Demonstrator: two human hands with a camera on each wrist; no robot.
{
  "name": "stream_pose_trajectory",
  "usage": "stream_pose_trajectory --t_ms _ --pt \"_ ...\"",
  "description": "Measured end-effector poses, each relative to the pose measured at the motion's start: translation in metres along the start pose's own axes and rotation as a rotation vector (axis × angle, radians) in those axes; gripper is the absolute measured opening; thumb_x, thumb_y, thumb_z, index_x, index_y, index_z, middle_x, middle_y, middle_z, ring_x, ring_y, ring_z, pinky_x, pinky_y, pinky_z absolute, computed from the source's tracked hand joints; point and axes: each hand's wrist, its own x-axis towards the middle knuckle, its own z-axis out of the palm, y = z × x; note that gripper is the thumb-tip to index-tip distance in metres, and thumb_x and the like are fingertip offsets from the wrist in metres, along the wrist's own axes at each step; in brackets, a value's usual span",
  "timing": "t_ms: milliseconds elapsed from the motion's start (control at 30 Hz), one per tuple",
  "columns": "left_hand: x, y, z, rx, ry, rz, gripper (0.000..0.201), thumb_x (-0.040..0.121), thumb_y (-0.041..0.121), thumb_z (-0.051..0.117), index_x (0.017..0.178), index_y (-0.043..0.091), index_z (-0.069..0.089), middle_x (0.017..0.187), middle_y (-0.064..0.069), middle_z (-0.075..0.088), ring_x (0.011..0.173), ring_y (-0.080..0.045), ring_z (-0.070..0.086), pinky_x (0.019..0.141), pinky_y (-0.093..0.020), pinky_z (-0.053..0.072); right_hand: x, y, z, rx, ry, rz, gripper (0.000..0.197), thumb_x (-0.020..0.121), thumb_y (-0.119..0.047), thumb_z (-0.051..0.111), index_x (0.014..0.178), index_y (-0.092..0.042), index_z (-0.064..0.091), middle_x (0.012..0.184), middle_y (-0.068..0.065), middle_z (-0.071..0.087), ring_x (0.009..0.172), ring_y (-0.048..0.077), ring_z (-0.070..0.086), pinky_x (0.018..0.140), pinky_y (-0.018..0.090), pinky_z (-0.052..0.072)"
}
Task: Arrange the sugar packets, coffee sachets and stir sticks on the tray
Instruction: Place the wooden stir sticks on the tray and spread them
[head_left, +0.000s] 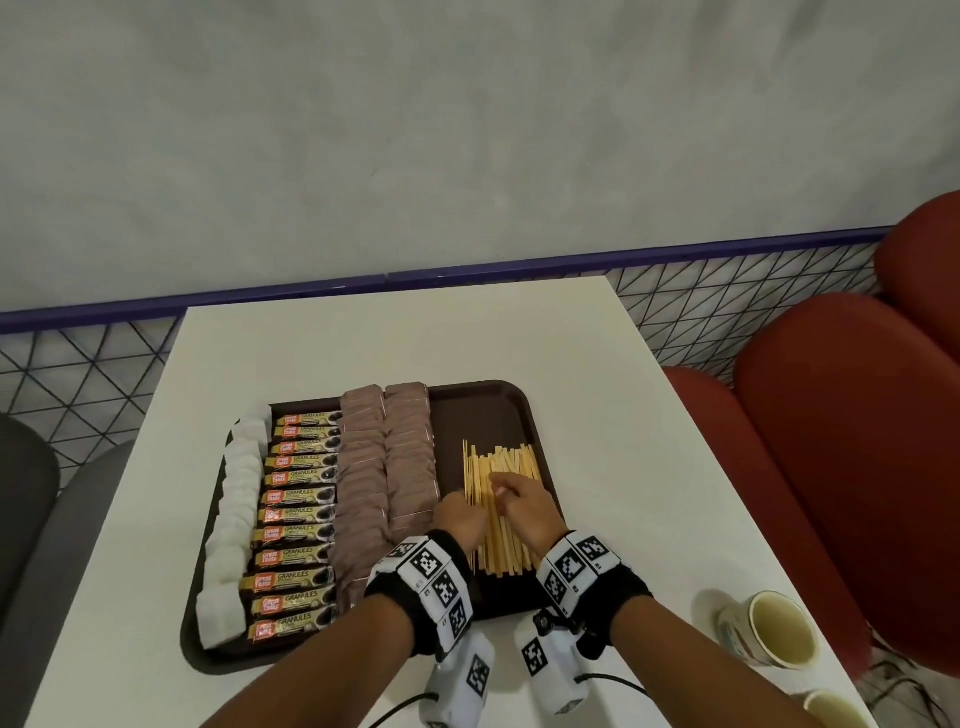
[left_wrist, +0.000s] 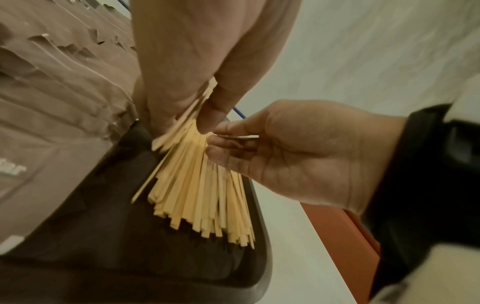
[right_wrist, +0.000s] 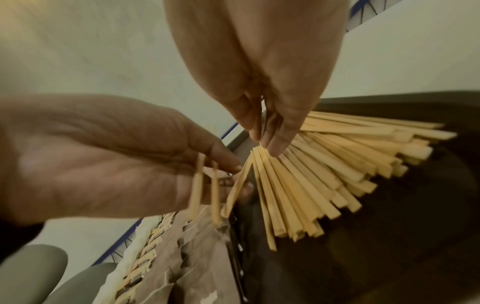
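A dark brown tray (head_left: 478, 410) holds a column of white sugar packets (head_left: 234, 519), a column of coffee sachets (head_left: 298, 514) and two columns of brown packets (head_left: 384, 467). A loose pile of wooden stir sticks (head_left: 501, 540) lies in its right part. Both hands are on that pile. My left hand (head_left: 462, 514) pinches a few sticks (right_wrist: 205, 185) at the pile's left edge, thumb against fingers (left_wrist: 187, 115). My right hand (head_left: 519, 501) points its fingers down and pinches sticks in the middle of the fan (right_wrist: 262, 135).
A cream cup (head_left: 779, 629) stands on the white table right of the tray, with a second cup (head_left: 836, 709) at the near edge. Red seats (head_left: 831, 441) are to the right, a grey chair (head_left: 31, 493) to the left, and a wall stands behind.
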Motion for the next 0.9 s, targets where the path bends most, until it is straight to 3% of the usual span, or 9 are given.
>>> stream_pose_trajectory --t_ms 100,267,400,467,567,633,733,800,900 --pt "-0.001 0.002 -0.004 0.06 0.003 -0.008 0.046 0.087 -0.002 0.04 0.132 -0.008 0.041 0.136 -0.026 0.045 0.125 -0.037 0.045 0.103 -0.041 0.038 -0.002 0.004 0.001 -0.047 0.016 -0.025 0.036 0.097 -0.007 0.035 0.132 -0.006 0.047 0.138 0.009 0.048 0.13 0.02 0.042 0.107 0.026 0.03" --pt "-0.002 0.001 -0.004 0.031 0.016 0.017 0.044 0.088 -0.001 0.039 0.132 -0.005 0.044 0.135 -0.023 0.049 0.124 -0.035 0.047 0.104 -0.043 0.04 -0.006 0.011 0.01 -0.094 -0.051 -0.087 0.038 0.095 -0.003 0.036 0.13 -0.007 0.051 0.135 0.01 0.051 0.126 0.019 0.046 0.105 0.024 0.033" --pt "-0.006 0.002 -0.009 0.094 -0.022 0.007 0.032 0.092 0.0 0.039 0.121 -0.01 0.049 0.127 -0.023 0.052 0.118 -0.034 0.051 0.088 -0.029 0.043 -0.007 0.011 0.01 -0.186 -0.014 -0.181 0.039 0.094 0.001 0.035 0.13 -0.006 0.049 0.135 0.01 0.05 0.126 0.02 0.045 0.103 0.019 0.031" --pt "-0.007 0.002 -0.016 0.104 -0.055 0.037 0.032 0.093 0.002 0.041 0.119 -0.012 0.052 0.126 -0.027 0.054 0.118 -0.038 0.052 0.092 -0.034 0.045 -0.009 0.01 0.011 -0.243 -0.081 -0.225 0.04 0.094 0.001 0.036 0.131 -0.007 0.048 0.135 0.01 0.051 0.125 0.02 0.046 0.102 0.018 0.031" --pt "0.001 0.001 -0.03 0.144 -0.008 0.127 0.023 0.089 0.001 0.042 0.098 -0.001 0.063 0.109 -0.026 0.06 0.112 -0.041 0.055 0.092 -0.039 0.046 -0.011 0.008 0.012 -0.234 -0.04 -0.282 0.039 0.092 0.004 0.037 0.126 -0.007 0.053 0.131 0.01 0.054 0.123 0.019 0.048 0.102 0.019 0.033" --pt "0.006 0.005 -0.041 0.173 0.007 0.21 0.023 0.087 -0.003 0.04 0.083 0.008 0.06 0.101 -0.019 0.059 0.107 -0.033 0.056 0.093 -0.038 0.046 -0.014 0.008 0.009 -0.248 -0.002 -0.316 0.038 0.089 0.007 0.037 0.115 -0.006 0.061 0.122 0.01 0.059 0.116 0.019 0.052 0.102 0.023 0.038" --pt "0.013 0.016 -0.059 0.238 0.03 0.345 0.04 0.092 -0.008 0.036 0.122 0.004 0.059 0.124 -0.009 0.058 0.12 -0.023 0.051 0.103 -0.028 0.039 -0.028 0.013 0.005 -0.343 -0.174 -0.339 0.032 0.088 0.005 0.038 0.099 -0.006 0.067 0.111 0.009 0.063 0.107 0.018 0.056 0.099 0.028 0.042" --pt "0.022 0.021 -0.07 0.375 0.04 0.43 0.044 0.09 -0.01 0.037 0.127 0.006 0.056 0.13 -0.009 0.057 0.122 -0.021 0.052 0.105 -0.028 0.039 -0.04 0.02 0.006 -0.468 -0.324 -0.365 0.028 0.091 -0.001 0.041 0.099 -0.006 0.067 0.111 0.008 0.064 0.106 0.018 0.057 0.099 0.029 0.043" --pt "0.034 0.026 -0.081 0.624 0.038 0.471 0.042 0.091 -0.005 0.042 0.126 0.011 0.058 0.127 -0.007 0.06 0.119 -0.018 0.054 0.102 -0.026 0.041 -0.051 0.027 0.012 -0.652 -0.409 -0.376 0.033 0.091 -0.001 0.04 0.112 -0.007 0.064 0.121 0.01 0.059 0.112 0.023 0.054 0.099 0.032 0.043"
